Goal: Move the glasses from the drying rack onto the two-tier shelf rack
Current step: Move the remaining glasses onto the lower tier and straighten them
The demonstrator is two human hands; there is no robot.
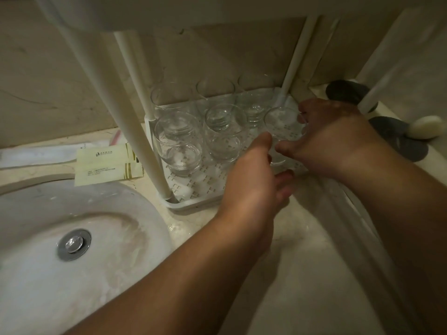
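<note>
In the head view, the right hand [333, 136] curls its fingers and thumb around a clear glass [281, 131] at the right front of the lower tier [193, 189] of the white shelf rack, gripping it. The left hand [254, 180] is relaxed and open just in front of that glass, thumb near its side; whether it touches is hard to tell.

Other glasses [179, 141] stand close to the left of the hands and behind the held glass. The risk appears to be a knock: a sideways shift of either hand could clink the gripped glass against its neighbour. The rack post [286, 85] stands just behind it and could catch the rim. The sink [72, 243] lies left of the left hand, set in the desk [278, 274].
</note>
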